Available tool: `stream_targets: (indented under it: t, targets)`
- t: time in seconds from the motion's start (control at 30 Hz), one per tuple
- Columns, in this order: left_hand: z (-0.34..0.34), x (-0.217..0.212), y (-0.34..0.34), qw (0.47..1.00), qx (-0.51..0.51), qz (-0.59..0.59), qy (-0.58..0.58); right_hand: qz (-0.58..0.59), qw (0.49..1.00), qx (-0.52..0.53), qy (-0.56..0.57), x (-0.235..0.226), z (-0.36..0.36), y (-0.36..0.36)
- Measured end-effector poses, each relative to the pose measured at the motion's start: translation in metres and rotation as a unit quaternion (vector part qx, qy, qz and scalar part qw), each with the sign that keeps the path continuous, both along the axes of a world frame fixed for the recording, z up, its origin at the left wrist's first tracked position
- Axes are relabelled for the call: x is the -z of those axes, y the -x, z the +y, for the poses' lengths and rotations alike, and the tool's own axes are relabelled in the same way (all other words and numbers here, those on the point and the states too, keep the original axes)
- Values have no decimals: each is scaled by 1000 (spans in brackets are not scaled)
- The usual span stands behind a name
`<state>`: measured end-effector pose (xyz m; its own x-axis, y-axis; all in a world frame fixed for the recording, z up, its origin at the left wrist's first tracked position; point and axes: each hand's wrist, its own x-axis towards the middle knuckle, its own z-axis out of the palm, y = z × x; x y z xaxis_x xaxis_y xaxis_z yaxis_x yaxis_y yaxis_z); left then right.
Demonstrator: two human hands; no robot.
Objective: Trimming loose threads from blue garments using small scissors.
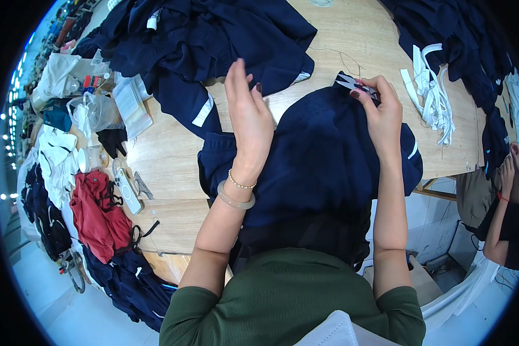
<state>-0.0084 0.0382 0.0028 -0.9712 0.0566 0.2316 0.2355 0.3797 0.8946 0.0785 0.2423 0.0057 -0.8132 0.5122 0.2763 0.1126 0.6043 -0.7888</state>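
Note:
A navy blue garment (323, 155) lies across the table edge and my lap. My right hand (384, 109) is closed around small thread snips (347, 82), whose metal blades point left over the garment's far end. My left hand (251, 118) is raised over the garment's left part, fingers stretched out and holding nothing. Whether it touches the cloth I cannot tell. A loose dark thread (352, 62) lies on the table just beyond the snips.
More navy garments (207, 40) are heaped at the far left. White strips (431, 92) lie at the right. Along the left edge are a phone (127, 187), a red garment (98, 213) and plastic bags (95, 112). Another person's hand (507, 176) shows at far right.

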Motion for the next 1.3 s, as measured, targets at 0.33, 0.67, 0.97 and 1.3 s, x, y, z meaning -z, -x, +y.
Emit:
stream_targets:
  t: [0.33, 0.67, 0.97, 1.3]
  targets:
    - [16, 5, -1, 944, 238, 182, 136, -10, 992, 29, 119, 2, 7, -13]
    - [25, 12, 3, 979, 201, 40, 12, 1, 996, -85, -38, -6, -14, -5]
    - [-37, 7, 59, 970, -32, 221, 99, -10, 987, 77, 140, 5, 33, -7]
    - [-42, -9, 22, 858, 435, -61, 267, -344, 855, -336, 194, -32, 36, 59]
